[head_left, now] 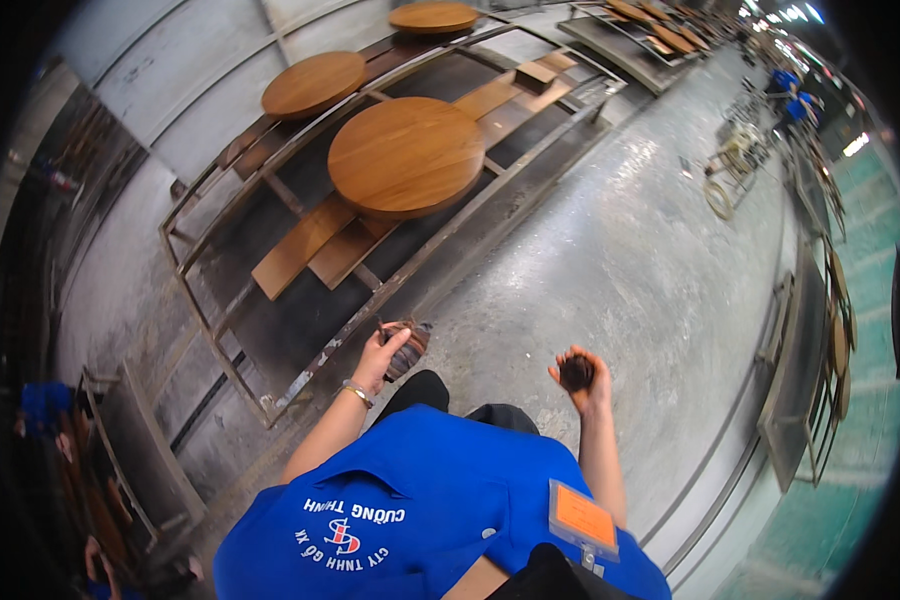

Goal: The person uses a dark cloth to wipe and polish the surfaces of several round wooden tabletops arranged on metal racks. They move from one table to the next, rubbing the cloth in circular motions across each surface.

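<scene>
My left hand (374, 360) is closed around a dark, brown-and-grey streaked piece (408, 352) with a light upper edge; its exact kind I cannot make out. Darkened fingers of my right hand (595, 380) curl around a dark brown wad (576, 373), perhaps cloth. The hands are apart, held out in front of my body. Beyond the left hand, a round wooden tabletop (407, 155) lies across wooden boards (305, 243) on a low metal rack (270, 405). The rack's near corner is close to my left hand.
Two more round tabletops (313, 84) lie along the wall side. A concrete floor (610, 230) stretches to the far right, where a wheeled frame with a hose (735, 150) stands. People in blue (796, 98) are beyond it. Racks (795, 370) line the right; another person (45, 408) is left.
</scene>
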Action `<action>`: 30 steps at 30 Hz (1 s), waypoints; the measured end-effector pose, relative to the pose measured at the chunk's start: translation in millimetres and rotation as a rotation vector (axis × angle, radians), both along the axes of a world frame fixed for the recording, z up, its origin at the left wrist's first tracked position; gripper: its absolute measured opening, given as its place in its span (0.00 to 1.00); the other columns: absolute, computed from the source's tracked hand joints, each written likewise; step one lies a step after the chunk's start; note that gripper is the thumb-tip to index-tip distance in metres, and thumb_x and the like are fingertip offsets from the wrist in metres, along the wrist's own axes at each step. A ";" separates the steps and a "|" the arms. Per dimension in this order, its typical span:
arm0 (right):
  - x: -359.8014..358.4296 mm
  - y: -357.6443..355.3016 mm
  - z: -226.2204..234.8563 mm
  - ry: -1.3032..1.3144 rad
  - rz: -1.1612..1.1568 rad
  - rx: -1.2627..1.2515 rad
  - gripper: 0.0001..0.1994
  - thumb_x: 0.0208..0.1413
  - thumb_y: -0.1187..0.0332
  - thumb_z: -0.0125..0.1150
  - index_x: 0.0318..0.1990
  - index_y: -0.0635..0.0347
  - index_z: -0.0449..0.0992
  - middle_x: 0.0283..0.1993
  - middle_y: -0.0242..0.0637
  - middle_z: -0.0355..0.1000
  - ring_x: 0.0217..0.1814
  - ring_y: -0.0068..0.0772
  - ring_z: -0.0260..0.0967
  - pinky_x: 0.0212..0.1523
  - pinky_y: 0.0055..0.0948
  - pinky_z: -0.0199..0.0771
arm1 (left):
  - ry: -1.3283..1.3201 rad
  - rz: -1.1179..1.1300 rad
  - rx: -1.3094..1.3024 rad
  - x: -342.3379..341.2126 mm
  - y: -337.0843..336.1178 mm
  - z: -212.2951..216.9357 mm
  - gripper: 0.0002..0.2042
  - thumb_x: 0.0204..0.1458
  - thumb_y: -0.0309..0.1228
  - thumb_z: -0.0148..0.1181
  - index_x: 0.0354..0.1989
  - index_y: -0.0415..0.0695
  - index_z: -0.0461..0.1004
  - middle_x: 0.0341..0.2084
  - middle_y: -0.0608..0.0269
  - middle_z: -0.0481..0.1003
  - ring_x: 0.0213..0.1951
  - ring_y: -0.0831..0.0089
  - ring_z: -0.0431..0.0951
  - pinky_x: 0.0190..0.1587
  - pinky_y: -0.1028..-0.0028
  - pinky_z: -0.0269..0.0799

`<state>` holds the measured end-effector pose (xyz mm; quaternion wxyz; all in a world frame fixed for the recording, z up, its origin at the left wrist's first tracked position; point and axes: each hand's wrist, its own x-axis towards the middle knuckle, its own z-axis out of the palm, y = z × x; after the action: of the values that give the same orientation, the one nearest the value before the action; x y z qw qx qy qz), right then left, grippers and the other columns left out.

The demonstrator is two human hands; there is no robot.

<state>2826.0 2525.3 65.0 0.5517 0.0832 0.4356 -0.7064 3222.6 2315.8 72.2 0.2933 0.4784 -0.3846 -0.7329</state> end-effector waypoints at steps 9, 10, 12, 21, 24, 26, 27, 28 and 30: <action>5.9 -323.0 51.8 0.538 0.530 -0.247 0.11 0.70 0.67 0.59 0.46 0.66 0.82 0.43 0.42 0.81 0.44 0.33 0.79 0.45 0.32 0.81 | 0.133 0.410 0.092 11.2 -51.8 -9.9 0.15 0.65 0.40 0.69 0.53 0.45 0.79 0.45 0.64 0.83 0.44 0.72 0.85 0.47 0.70 0.81; 16.4 -349.1 54.3 0.574 0.556 -0.226 0.10 0.69 0.68 0.60 0.47 0.66 0.82 0.43 0.41 0.81 0.43 0.32 0.79 0.45 0.30 0.80 | 0.151 0.468 0.083 10.1 -62.1 -9.1 0.16 0.65 0.39 0.69 0.54 0.44 0.78 0.45 0.63 0.83 0.44 0.71 0.85 0.47 0.69 0.82; 31.1 -409.7 62.8 0.656 0.614 -0.238 0.09 0.68 0.69 0.61 0.47 0.66 0.83 0.42 0.39 0.82 0.42 0.28 0.79 0.43 0.27 0.79 | 0.190 0.544 0.044 10.0 -78.5 -3.8 0.17 0.65 0.39 0.69 0.55 0.43 0.77 0.45 0.61 0.83 0.44 0.70 0.85 0.47 0.68 0.82; 60.7 -591.3 30.2 1.786 0.570 -0.420 0.11 0.58 0.73 0.64 0.48 0.61 0.83 0.51 0.50 0.77 0.51 0.56 0.78 0.54 0.47 0.80 | 0.127 0.671 0.037 6.1 -111.7 12.2 0.18 0.69 0.37 0.63 0.60 0.40 0.74 0.48 0.56 0.83 0.47 0.67 0.86 0.49 0.66 0.83; 62.6 -618.1 7.4 1.919 0.637 -0.508 0.14 0.60 0.69 0.66 0.53 0.59 0.82 0.57 0.48 0.76 0.64 0.54 0.72 0.65 0.48 0.74 | 0.036 0.776 0.059 2.9 -116.1 21.2 0.17 0.69 0.35 0.63 0.61 0.40 0.75 0.47 0.56 0.84 0.45 0.67 0.86 0.49 0.67 0.83; 65.3 -622.9 -2.3 2.091 0.662 -0.504 0.17 0.62 0.64 0.67 0.57 0.57 0.81 0.63 0.47 0.73 0.72 0.54 0.66 0.72 0.53 0.67 | 0.040 0.845 0.030 -3.0 -118.4 28.6 0.19 0.69 0.35 0.63 0.63 0.40 0.73 0.49 0.56 0.83 0.47 0.67 0.86 0.50 0.66 0.83; 67.4 -623.8 -4.5 2.212 0.646 -0.446 0.20 0.63 0.61 0.67 0.60 0.55 0.80 0.67 0.47 0.71 0.76 0.54 0.62 0.75 0.57 0.62 | 0.035 0.884 0.014 -3.6 -122.4 33.1 0.19 0.69 0.35 0.63 0.63 0.40 0.73 0.49 0.55 0.82 0.48 0.66 0.85 0.51 0.65 0.83; 68.6 -623.0 -6.0 2.315 0.711 -0.308 0.22 0.64 0.58 0.67 0.63 0.54 0.79 0.71 0.47 0.69 0.80 0.54 0.58 0.78 0.62 0.57 | 0.022 0.910 0.035 -6.5 -125.5 36.5 0.19 0.69 0.35 0.63 0.63 0.40 0.73 0.50 0.55 0.82 0.48 0.66 0.85 0.51 0.65 0.83; 70.2 -621.8 -7.1 2.300 0.682 -0.275 0.24 0.66 0.56 0.65 0.66 0.53 0.77 0.75 0.47 0.64 0.83 0.53 0.52 0.79 0.68 0.51 | 0.016 1.009 0.084 -14.0 -128.0 39.4 0.19 0.69 0.35 0.63 0.62 0.40 0.74 0.50 0.55 0.82 0.49 0.66 0.85 0.52 0.65 0.83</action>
<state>2896.2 1903.5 57.9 0.0036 -0.7729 0.5929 -0.2261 3208.6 2187.8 111.6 0.5945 0.6103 -0.0735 -0.5183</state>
